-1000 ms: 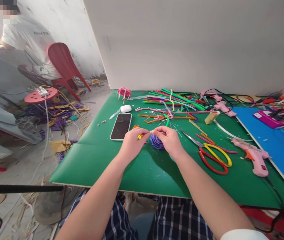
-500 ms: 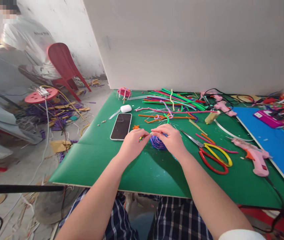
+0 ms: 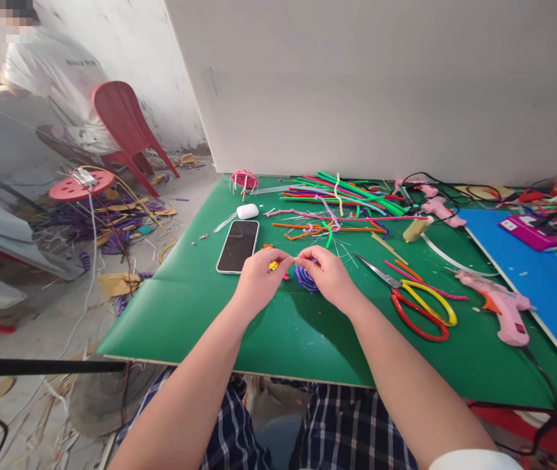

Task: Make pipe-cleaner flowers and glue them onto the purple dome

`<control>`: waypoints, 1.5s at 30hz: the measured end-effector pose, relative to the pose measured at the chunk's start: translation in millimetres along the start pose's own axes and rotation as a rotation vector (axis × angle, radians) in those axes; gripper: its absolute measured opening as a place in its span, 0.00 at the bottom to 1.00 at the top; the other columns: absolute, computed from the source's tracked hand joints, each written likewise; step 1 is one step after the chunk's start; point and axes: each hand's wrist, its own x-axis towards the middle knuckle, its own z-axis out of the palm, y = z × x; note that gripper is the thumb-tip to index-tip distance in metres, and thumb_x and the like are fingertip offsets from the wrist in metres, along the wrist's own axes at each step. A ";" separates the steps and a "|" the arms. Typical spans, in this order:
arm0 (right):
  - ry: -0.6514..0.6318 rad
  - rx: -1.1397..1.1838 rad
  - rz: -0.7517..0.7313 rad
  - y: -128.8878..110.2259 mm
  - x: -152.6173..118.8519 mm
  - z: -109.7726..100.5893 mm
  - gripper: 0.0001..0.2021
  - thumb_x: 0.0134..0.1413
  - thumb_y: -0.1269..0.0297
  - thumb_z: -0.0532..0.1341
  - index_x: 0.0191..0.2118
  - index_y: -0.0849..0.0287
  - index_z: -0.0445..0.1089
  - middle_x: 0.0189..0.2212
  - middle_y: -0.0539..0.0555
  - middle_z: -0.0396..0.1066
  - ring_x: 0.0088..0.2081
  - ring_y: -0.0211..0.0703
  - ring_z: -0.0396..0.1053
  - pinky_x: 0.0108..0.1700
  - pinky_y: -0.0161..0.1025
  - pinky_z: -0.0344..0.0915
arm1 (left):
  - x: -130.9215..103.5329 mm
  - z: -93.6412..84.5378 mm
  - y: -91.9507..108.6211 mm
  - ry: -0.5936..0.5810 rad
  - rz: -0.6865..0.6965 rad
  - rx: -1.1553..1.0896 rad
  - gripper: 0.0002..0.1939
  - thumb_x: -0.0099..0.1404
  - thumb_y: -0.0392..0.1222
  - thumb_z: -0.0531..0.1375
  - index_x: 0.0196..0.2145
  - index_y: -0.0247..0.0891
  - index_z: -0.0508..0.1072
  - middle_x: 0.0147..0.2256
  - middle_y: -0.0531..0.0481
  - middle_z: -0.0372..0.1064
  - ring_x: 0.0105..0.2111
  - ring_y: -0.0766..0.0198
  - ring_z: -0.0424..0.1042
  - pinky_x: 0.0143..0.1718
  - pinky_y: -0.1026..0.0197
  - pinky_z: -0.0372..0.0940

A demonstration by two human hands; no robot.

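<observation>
The left hand (image 3: 262, 279) and right hand (image 3: 331, 277) have fingers pinched narrow, on what I cannot tell; a careless dip could knock the purple coil (image 3: 304, 279).

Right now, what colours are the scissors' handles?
One yellow handle, one red handle; best seen in the head view.

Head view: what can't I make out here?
All in the head view:
What left hand and right hand pinch, if anything: too small, covered by the hands.
Purple-blue coil: right side hidden by right hand.
Yellow piece: partly hidden by left hand.
Blue board: cut off by right edge.
</observation>
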 end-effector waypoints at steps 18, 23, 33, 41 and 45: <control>0.164 0.265 0.098 -3.6 1.2 -1.3 0.08 0.51 0.60 0.59 0.34 0.56 0.72 0.34 0.52 0.72 0.36 0.41 0.68 0.39 0.39 0.64 | -1.6 15.6 1.0 0.022 -0.110 -0.215 0.14 0.59 0.50 0.57 0.28 0.37 0.72 0.26 0.52 0.69 0.27 0.66 0.67 0.27 0.65 0.61; 0.116 -0.086 -0.204 -2.4 0.9 -5.5 0.04 0.52 0.63 0.60 0.32 0.53 0.73 0.32 0.52 0.73 0.38 0.44 0.67 0.43 0.42 0.62 | -0.6 -1.1 -0.2 -0.066 0.040 0.045 0.12 0.61 0.48 0.55 0.29 0.40 0.74 0.29 0.51 0.72 0.31 0.63 0.69 0.32 0.63 0.61; 0.035 -0.019 -0.048 -2.1 -0.7 -2.2 0.08 0.53 0.59 0.59 0.28 0.55 0.71 0.28 0.51 0.70 0.34 0.42 0.66 0.39 0.39 0.61 | 2.6 -9.8 -5.5 -0.079 0.031 0.026 0.10 0.59 0.46 0.56 0.31 0.41 0.75 0.33 0.50 0.73 0.34 0.62 0.70 0.36 0.61 0.62; 0.149 0.655 0.292 -8.1 -2.6 13.0 0.10 0.42 0.56 0.65 0.27 0.57 0.69 0.24 0.48 0.69 0.27 0.37 0.66 0.33 0.36 0.63 | 0.3 6.1 0.6 -0.077 -0.199 -0.475 0.13 0.53 0.50 0.62 0.28 0.36 0.73 0.26 0.51 0.70 0.27 0.66 0.68 0.27 0.65 0.62; 0.180 0.778 0.374 -4.1 -2.0 17.8 0.10 0.41 0.56 0.65 0.28 0.58 0.70 0.26 0.50 0.71 0.29 0.39 0.68 0.33 0.37 0.64 | -0.2 16.5 0.8 -0.035 -0.246 -0.581 0.14 0.54 0.51 0.61 0.28 0.36 0.71 0.26 0.52 0.69 0.28 0.66 0.68 0.28 0.66 0.61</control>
